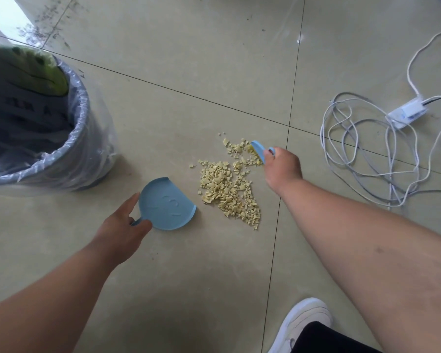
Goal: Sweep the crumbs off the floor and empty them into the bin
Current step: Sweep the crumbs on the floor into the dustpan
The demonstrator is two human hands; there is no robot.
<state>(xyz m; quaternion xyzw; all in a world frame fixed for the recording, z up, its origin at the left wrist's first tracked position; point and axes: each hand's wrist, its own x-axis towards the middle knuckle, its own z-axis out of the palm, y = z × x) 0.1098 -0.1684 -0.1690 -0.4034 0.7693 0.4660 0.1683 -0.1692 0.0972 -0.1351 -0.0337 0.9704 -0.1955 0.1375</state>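
A pile of pale yellow crumbs [228,186] lies on the beige tiled floor. Just left of the pile a small blue dustpan [167,203] rests flat, its open edge facing the crumbs. My left hand [124,231] grips its short handle. My right hand [281,169] holds a small blue brush [259,150] at the far right edge of the pile, its bristles touching the crumbs. The bin [83,115], lined with a clear plastic bag, stands at the left and holds dark and green material.
A tangle of white cables [367,151] and a white power adapter [407,112] lie on the floor to the right. My white shoe [304,321] is at the bottom right. Dark specks of dirt [45,26] mark the floor at the top left.
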